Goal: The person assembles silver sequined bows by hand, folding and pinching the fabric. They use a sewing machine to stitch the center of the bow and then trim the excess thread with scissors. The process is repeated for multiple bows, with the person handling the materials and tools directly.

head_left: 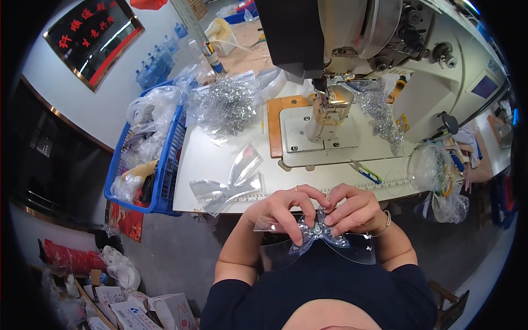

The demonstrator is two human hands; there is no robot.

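Close to my chest, at the table's near edge, both hands grip a clear plastic piece with a silvery, butterfly-shaped ornament on it. My left hand pinches its left side, fingers bent over the ornament. My right hand has thumb and fingers closed on the upper right part. The fingertips of both hands come close together above the ornament's middle. Beyond my left hand, more clear plastic cut pieces lie crossed on the white table. Thread snips rest beyond my right hand.
A sewing machine stands over its bed plate. Heaps of glittering silver pieces and silver ornaments flank it. At left is a blue basket of plastic bags. A ruler strip runs along the front edge.
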